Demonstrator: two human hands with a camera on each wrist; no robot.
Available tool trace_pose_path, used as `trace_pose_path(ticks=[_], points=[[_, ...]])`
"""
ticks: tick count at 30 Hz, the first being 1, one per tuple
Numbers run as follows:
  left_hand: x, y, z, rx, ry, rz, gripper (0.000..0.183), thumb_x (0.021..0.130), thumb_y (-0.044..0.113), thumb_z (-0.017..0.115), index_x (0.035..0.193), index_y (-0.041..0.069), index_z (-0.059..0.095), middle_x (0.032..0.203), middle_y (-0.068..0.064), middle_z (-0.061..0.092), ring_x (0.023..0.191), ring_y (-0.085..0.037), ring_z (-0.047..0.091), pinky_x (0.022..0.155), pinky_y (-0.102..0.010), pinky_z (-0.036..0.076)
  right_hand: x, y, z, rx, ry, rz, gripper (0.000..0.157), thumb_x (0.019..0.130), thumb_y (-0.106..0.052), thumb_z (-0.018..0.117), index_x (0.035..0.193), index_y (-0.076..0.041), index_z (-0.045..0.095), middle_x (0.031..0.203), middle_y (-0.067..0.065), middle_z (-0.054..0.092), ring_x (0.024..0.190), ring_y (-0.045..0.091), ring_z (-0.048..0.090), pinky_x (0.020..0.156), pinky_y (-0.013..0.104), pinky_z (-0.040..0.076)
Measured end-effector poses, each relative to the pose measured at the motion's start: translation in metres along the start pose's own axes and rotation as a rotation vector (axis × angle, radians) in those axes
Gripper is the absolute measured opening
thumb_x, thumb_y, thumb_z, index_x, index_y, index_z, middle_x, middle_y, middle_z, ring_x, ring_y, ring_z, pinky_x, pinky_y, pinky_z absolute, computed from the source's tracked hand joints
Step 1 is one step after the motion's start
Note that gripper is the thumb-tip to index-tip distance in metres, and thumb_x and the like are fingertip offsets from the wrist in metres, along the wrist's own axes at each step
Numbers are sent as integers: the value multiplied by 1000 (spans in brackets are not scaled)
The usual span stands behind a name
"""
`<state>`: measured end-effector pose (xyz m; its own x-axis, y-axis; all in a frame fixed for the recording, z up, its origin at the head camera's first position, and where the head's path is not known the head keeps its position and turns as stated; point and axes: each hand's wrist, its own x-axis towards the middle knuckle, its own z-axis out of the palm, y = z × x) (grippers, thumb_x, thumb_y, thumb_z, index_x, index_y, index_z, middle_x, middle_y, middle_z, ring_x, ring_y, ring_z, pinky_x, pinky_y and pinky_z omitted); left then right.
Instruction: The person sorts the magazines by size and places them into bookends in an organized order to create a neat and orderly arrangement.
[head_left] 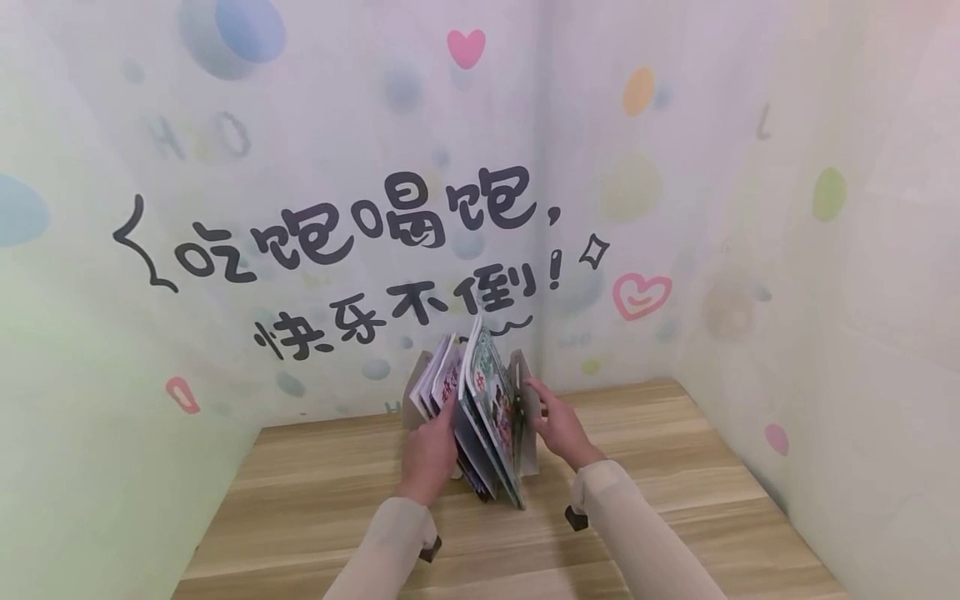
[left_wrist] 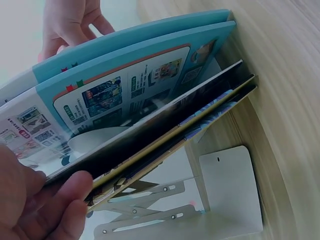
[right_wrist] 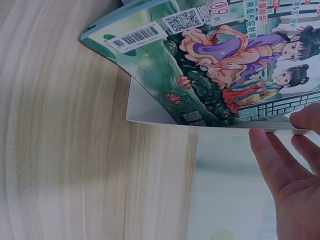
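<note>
Several thin magazines [head_left: 491, 396] stand upright and leaning in an expandable bookend stand. My left hand [head_left: 431, 454] grips the dark-edged thin books [left_wrist: 165, 125] on the left side of the row, fingers curled over their near edges in the left wrist view. On the right, my right hand [head_left: 562, 425] pinches the edge of the grey bookend plate [head_left: 528, 417], its thumb on the inner side and fingers outside. The right wrist view shows an illustrated magazine cover [right_wrist: 240, 65] with a barcode beside that plate. Blue-edged magazines [left_wrist: 135, 50] lean apart from the dark-edged books, leaving a gap.
The stand's slotted crossbars [left_wrist: 145, 210] and flat end plate [left_wrist: 232, 190] show below the books. Everything rests on a wood-grain table [head_left: 315, 500]. A printed wall [head_left: 375, 100] rises directly behind, and another wall [head_left: 862, 333] borders the table's right side.
</note>
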<state>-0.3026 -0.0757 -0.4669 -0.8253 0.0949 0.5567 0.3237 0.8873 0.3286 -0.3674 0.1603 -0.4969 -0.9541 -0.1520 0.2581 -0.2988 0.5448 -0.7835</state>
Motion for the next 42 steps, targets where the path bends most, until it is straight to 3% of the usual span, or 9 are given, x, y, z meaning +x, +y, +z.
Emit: trace_pose_path(ticks=[5,11,18,24,30,33,38,42], points=[[1,-3,-2,-9,10,-15,45,94,10,61,138,14,54,54,0,52,41,-10,39,38,-28,34,0,0,1,-9,-2,-8,74,86,12,58,147,-25,40,142,25,46,111,45,58,79,49,55],[-2,-6,-3,-2,39,21,36,92,11,64,128,13,63,75,-8,69,47,-12,50,43,-28,42,-1,0,1,-1,-7,-7,74,86,12,59,148,-24,39,143,24,45,111,46,58,79,49,56],[-9,-17,2,-51,160,108,29,90,10,67,119,10,68,91,-8,73,69,-22,67,56,-36,53,-1,3,3,15,1,-32,72,88,9,59,149,-23,39,143,25,45,110,46,58,78,49,56],[-17,-25,5,-102,248,199,24,86,6,70,110,8,72,90,-4,72,69,-18,63,57,-33,52,-2,5,5,-41,27,-68,70,89,6,60,149,-23,39,139,23,49,108,42,60,78,49,56],[-25,-31,3,-129,215,225,22,85,5,71,106,8,74,88,-1,71,67,-13,55,56,-27,47,-5,9,6,-73,36,-86,69,90,5,61,149,-24,39,141,19,49,106,40,62,82,50,54],[-30,-34,4,-136,190,242,21,85,5,71,106,8,73,94,-1,72,74,-14,58,63,-29,50,-9,10,6,-90,38,-107,71,90,4,61,150,-26,37,142,17,49,106,38,62,82,48,55],[-38,-41,7,-126,189,274,23,85,7,71,107,8,72,104,-4,71,92,-23,63,79,-38,54,-21,16,6,-145,67,-204,71,90,2,63,151,-25,37,141,13,51,101,31,65,71,36,57],[-44,-45,9,-131,193,280,23,86,9,71,108,9,72,108,-5,70,95,-25,61,78,-39,54,-33,23,8,-216,83,-300,71,87,2,66,149,-20,41,139,10,53,100,27,65,69,35,56]])
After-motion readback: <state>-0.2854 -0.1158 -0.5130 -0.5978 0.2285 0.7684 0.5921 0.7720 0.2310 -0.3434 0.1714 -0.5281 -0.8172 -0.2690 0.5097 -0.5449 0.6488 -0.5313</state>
